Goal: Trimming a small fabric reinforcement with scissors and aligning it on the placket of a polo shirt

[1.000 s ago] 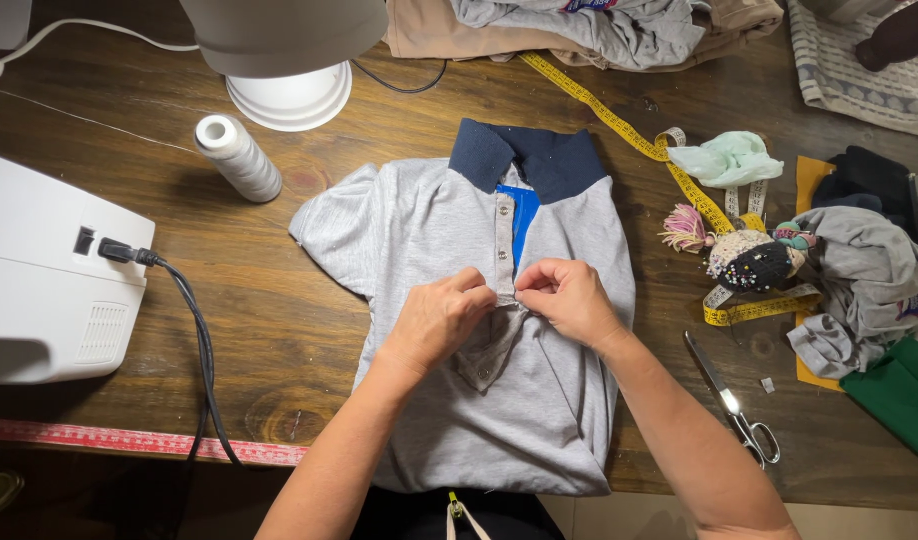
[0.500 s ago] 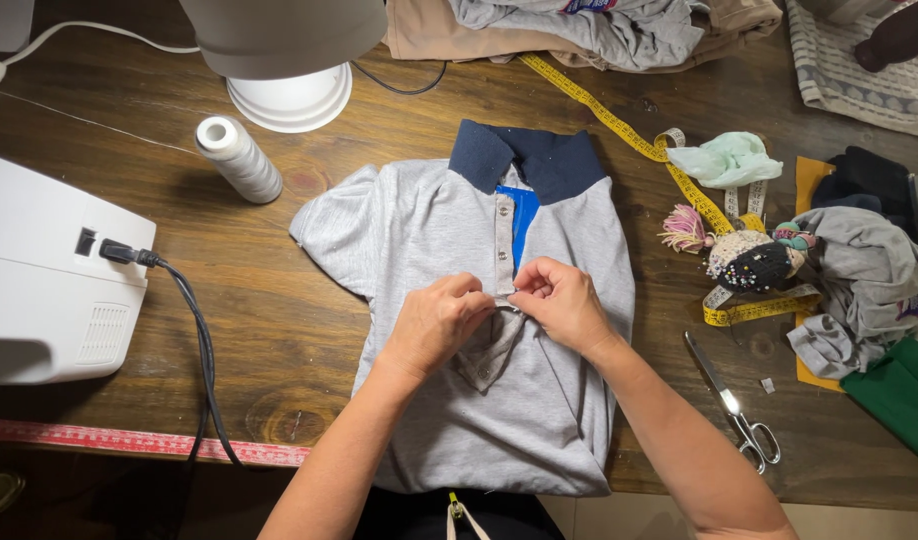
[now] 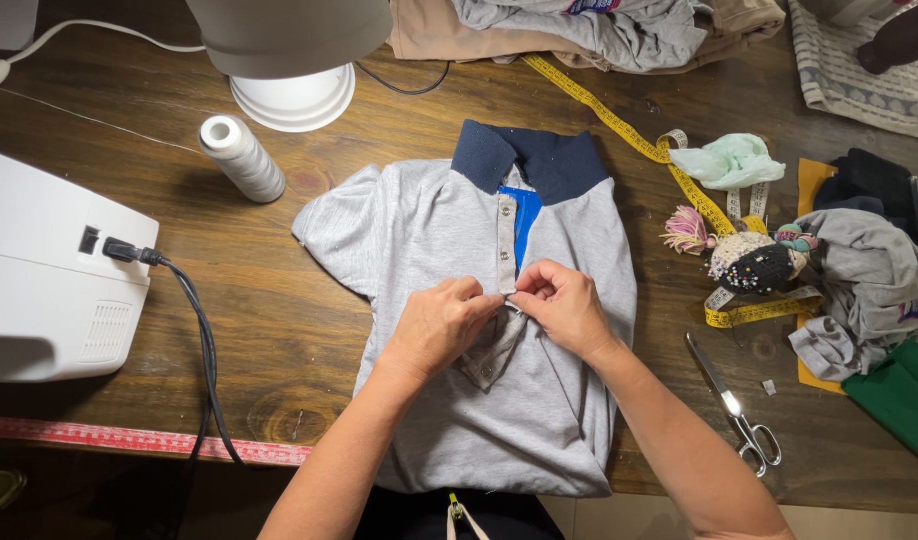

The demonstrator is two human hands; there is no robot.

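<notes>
Shirt, grey with a navy collar and a blue inner placket, lies flat and face up in the middle of the wooden counter, its hem hanging over the near edge. White machine sits at the counter's left edge, a black cord plugged into its side and trailing down toward a red ruler along the near edge. White lamp base stands at the far side, left of the collar, and folded clothes are piled behind it to the right. Grey cloth is heaped at the right, beside a green piece. Left hand and right hand meet over the placket at mid-chest, touching each other; the fingers of both are curled in tight and pinch the placket's edge between them. Yellow tape snakes from the far clothes down to the right of the shirt. White spool lies tilted near the left sleeve. Scissors lie shut to the right of the right forearm. Pincushion rests on the tape, with a pale green scrap just beyond it.
</notes>
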